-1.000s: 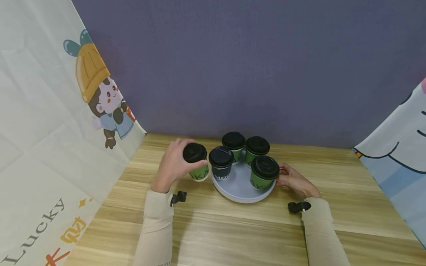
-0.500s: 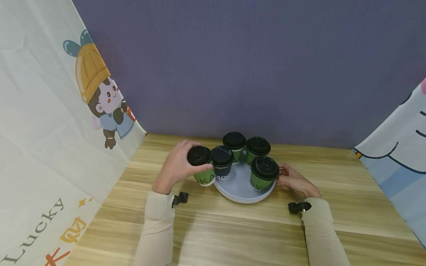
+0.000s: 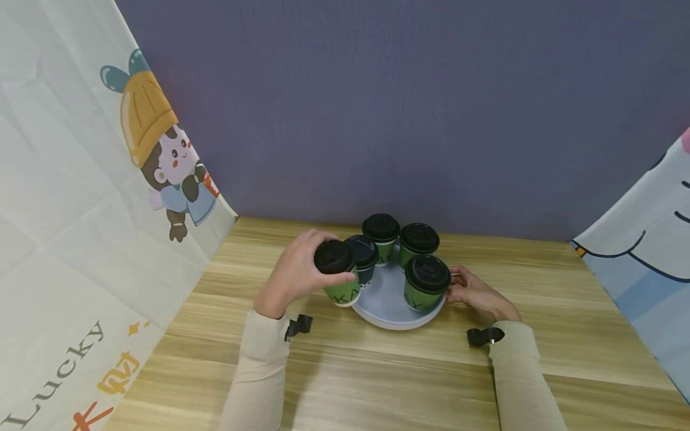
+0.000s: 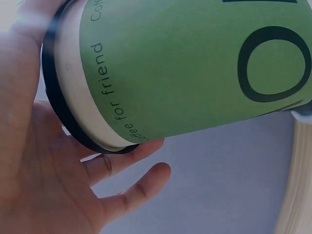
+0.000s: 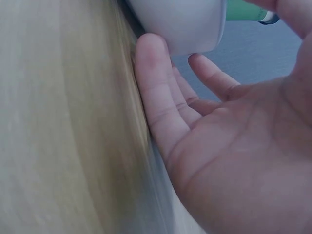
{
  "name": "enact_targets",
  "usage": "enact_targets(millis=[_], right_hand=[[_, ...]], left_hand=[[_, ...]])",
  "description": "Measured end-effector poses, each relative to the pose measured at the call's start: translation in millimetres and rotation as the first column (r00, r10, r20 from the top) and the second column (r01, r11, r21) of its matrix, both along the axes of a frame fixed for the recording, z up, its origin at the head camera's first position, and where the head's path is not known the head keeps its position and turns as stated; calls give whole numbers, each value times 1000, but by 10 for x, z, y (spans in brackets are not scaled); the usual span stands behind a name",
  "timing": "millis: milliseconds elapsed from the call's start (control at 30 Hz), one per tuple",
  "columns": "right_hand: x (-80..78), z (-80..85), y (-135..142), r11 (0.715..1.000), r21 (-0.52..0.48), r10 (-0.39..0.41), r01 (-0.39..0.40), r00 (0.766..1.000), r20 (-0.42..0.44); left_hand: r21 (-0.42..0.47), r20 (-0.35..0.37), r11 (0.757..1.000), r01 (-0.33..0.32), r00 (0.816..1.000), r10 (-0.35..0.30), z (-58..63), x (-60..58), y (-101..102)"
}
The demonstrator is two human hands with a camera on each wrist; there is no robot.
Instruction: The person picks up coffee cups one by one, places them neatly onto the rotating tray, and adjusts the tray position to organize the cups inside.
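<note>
My left hand (image 3: 298,272) grips a green paper coffee cup (image 3: 342,293) with a black lid, thumb in front and fingers behind. In the left wrist view this cup (image 4: 190,63) leans across the hand, its lid rim against the palm side. It overlaps the left edge of a round pale-blue tray (image 3: 385,302) and partly hides a dark paper cup (image 3: 366,276). My right hand (image 3: 480,293) touches the tray's right rim; in the right wrist view its fingers (image 5: 163,92) reach fairly straight to the white side wall (image 5: 183,24). Close by stands a green cup (image 3: 422,296) on the tray.
Two more lidded green cups, a left one (image 3: 384,251) and a right one (image 3: 406,256), stand at the back of the tray. Behind the wooden table (image 3: 377,371) rises a dark purple-grey panel (image 3: 409,120). Printed cloths hang at the left (image 3: 54,179) and right (image 3: 654,257).
My left hand has carried the green cup rightward and slightly toward me, from beside the tray to over its left edge, now covering part of the dark cup. The right hand stays at the rim.
</note>
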State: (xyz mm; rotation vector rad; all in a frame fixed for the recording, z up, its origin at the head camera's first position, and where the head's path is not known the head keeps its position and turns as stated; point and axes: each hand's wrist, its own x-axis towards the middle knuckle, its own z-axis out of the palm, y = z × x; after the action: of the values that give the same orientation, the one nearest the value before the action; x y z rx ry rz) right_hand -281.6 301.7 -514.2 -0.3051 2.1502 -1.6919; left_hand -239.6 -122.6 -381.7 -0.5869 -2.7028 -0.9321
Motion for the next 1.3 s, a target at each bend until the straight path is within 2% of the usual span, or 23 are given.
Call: enact_targets(millis=[300,500,667,833,1033,1300], right_hand=[[-8,-29,23,999,40,14,-13,1000,-23],[-5,-47,36,1000,-17,11,-11,1000,-12],[1,-43,23,998,-60,0,0,1000,7],[11,-15,8,999,-46,-27,29,999,29],[15,-6,14,999,-36,-37,39,998,41],[22,9,4,1000,-15,-24,24,999,38]], left_hand=[[-65,-10,997,45,999,-46,20,45,178],[-102,-55,991,83,995,-89,13,75,307],[-124,-82,988,97,991,-108,-31,84,382],[-121,-98,986,117,987,-129,-71,85,459],[-158,-154,975,156,972,-180,-147,56,576],[-240,-142,958,154,971,-191,-239,51,697]])
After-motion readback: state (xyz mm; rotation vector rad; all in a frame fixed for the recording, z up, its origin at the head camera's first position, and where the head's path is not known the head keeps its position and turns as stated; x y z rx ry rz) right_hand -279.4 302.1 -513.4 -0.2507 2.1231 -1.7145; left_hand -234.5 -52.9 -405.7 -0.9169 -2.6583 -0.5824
